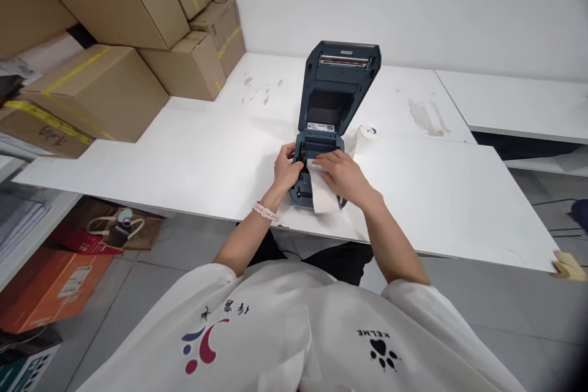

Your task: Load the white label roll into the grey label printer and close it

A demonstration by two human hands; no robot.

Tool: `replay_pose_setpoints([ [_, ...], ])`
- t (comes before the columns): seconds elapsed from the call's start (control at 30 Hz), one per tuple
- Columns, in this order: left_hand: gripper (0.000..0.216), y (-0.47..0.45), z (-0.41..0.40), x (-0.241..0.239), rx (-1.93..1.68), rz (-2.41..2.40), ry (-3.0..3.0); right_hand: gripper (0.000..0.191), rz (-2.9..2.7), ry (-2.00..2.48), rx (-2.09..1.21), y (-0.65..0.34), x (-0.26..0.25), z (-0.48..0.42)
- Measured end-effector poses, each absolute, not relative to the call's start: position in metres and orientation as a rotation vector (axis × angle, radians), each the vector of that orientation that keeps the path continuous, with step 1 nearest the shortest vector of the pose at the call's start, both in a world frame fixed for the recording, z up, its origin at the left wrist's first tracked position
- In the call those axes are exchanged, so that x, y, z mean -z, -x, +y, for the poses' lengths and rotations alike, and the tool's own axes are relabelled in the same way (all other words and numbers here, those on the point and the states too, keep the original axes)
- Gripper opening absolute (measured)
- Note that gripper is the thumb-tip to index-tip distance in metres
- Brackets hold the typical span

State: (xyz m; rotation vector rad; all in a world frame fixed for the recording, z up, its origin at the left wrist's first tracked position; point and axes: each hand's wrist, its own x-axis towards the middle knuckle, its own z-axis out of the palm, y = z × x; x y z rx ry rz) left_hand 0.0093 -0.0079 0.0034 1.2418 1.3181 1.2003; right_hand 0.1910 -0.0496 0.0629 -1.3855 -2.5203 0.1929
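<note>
A dark blue-grey label printer (pixel 304 191) stands on the white table with its lid (pixel 342 82) raised and tipped back. My left hand (pixel 285 168) is closed on the left side of the printer's base, its thumb reaching over the inner edge. My right hand (pixel 344 176) lies over the open bay, fingers bent onto a white strip of label paper (pixel 325 198). The strip runs out over the printer's front edge. My palm hides part of the bay and the fingertips' underside. Just behind the printer, to the right, lies a white paper roll (pixel 366 139).
Cardboard boxes (pixel 94 89) with yellow tape are stacked at the back left, against the white wall (pixel 413 6). The table's front edge (pixel 206 213) runs close to my body. An orange box (pixel 50 288) sits below on the left. A lower shelf (pixel 546 162) shows at right.
</note>
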Motion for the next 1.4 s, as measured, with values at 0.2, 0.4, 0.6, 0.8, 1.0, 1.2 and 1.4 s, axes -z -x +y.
replay_pose_setpoints([
  [0.2, 0.081, -0.009, -0.004, 0.003, -1.107, 1.149, -1.148, 0.040, -2.275, 1.282, -0.273, -0.186, -0.037, -0.125],
  [0.4, 0.088, -0.008, -0.001, 0.004, -1.076, 1.101, -1.114, 0.041, -2.136, 1.303, -0.243, -0.174, -0.015, -0.138],
  [0.6, 0.087, -0.009, -0.008, -0.008, -1.056, 1.107, -1.082, 0.043, -2.127, 1.373, -0.233, -0.163, -0.016, -0.143],
  [0.8, 0.089, -0.008, -0.006, -0.006, -1.038, 1.140, -1.110, 0.044, -2.145, 1.399, -0.218, -0.149, -0.020, -0.151],
  [1.0, 0.084, -0.007, 0.000, 0.005, -1.057, 1.122, -1.222, 0.059, -2.148, 1.365, -0.260, -0.151, -0.016, -0.153],
  [1.2, 0.085, -0.009, 0.000, 0.002, -1.077, 1.125, -1.186, 0.079, -2.223, 1.405, -0.198, -0.152, -0.013, -0.156],
  [1.4, 0.086, -0.009, -0.005, -0.004, -1.066, 1.141, -1.142, 0.086, -2.334, 1.447, -0.167, -0.152, -0.019, -0.153],
])
